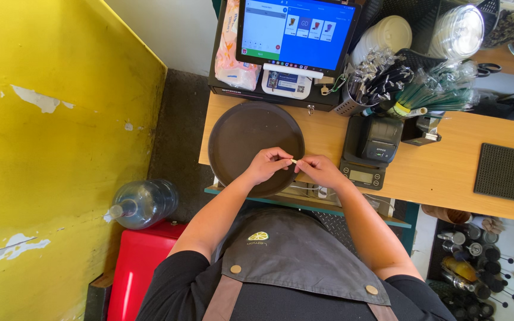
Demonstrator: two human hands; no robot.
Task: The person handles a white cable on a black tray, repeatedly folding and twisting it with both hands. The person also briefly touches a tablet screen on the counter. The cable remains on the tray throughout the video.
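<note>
Two hands meet over the near edge of a round dark tray (pixel 242 134) in the single head view. Left hand (pixel 267 164) and right hand (pixel 321 171) are each pinched narrow on a small pale strip (pixel 294 161), one fingertip group at either end. The strip lies between the two grips, its long axis running roughly from one hand across to the other, level with the counter; neither hand is clearly nearer, since both touch it. What the strip is made of is too small to tell. Beyond the grip, farther from the person, stands a tablet screen (pixel 295 30). To the right of the grip sit a small black printer (pixel 376 139) and a holder of straws (pixel 388 83). Below and left of the grip, on the floor, lies a water bottle (pixel 144 203) on its side.
</note>
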